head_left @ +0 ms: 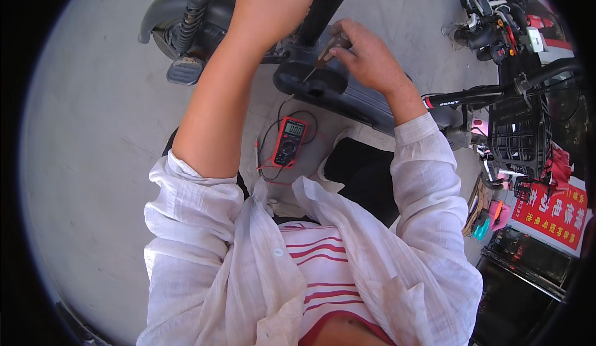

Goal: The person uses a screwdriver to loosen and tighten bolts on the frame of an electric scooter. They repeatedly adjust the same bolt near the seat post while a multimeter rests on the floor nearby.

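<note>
My right hand [366,54] is closed around a screwdriver [324,54] with a brownish handle. The thin shaft slants down to the dark rounded cover [292,80] low on an electric bike's frame [366,105]; whether its tip touches a screw is too small to tell. My left hand [276,1] is up at the top edge by the bike's dark upright part [329,4]. Its fingers are curled and partly cut off, with something dark between them. A red multimeter [290,142] with a lit display lies on the ground below the cover, its black and red leads looped around it.
The bike's wheel fender [171,20], spring shock [192,23] and pedal [185,71] are at upper left. A handlebar [472,97] and black basket [520,138] stand at right, near a red printed sign [552,218]. Grey pavement [105,159] spreads on the left.
</note>
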The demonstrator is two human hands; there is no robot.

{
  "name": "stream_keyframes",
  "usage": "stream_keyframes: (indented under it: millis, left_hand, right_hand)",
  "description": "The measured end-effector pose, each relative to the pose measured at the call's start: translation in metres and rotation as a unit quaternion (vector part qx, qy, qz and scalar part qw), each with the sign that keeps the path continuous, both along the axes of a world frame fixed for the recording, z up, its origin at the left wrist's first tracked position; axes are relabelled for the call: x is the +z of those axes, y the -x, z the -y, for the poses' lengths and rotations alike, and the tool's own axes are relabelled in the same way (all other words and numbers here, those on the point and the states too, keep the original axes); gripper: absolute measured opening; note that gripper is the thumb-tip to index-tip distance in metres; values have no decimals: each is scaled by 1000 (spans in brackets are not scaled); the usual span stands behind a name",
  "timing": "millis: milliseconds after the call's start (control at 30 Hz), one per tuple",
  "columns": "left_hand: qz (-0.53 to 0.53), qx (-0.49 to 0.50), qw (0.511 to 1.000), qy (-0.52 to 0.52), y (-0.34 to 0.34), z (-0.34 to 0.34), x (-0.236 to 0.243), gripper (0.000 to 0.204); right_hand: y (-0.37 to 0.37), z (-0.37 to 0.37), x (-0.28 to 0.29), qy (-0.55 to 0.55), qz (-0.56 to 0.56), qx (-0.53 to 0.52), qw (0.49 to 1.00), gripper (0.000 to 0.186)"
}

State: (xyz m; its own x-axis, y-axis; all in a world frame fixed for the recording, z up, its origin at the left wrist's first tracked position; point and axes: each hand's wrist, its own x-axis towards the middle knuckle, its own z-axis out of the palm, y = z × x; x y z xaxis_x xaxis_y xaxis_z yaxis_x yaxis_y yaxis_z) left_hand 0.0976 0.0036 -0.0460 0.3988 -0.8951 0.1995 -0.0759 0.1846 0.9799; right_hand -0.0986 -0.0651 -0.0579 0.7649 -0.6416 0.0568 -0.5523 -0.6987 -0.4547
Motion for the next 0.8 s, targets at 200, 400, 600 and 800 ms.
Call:
stream_keyframes:
  millis: [200, 400, 600, 800]
  left_hand:
    - [8, 66, 996, 55, -18, -8, 9, 22]
    - [-26, 77, 997, 9, -33, -25, 27, 23]
    - [-9, 121, 992, 21, -48, -27, 22, 25]
    - [-11, 128, 991, 28, -52, -28, 19, 26]
  right_hand:
    - [-20, -4, 11, 2, -51, 141, 989, 31]
    - [-21, 7, 20, 6, -139, 117, 983, 32]
    - [-24, 11, 24, 30, -169, 119, 978, 30]
    - [-30, -7, 19, 50, -187, 25, 981, 27]
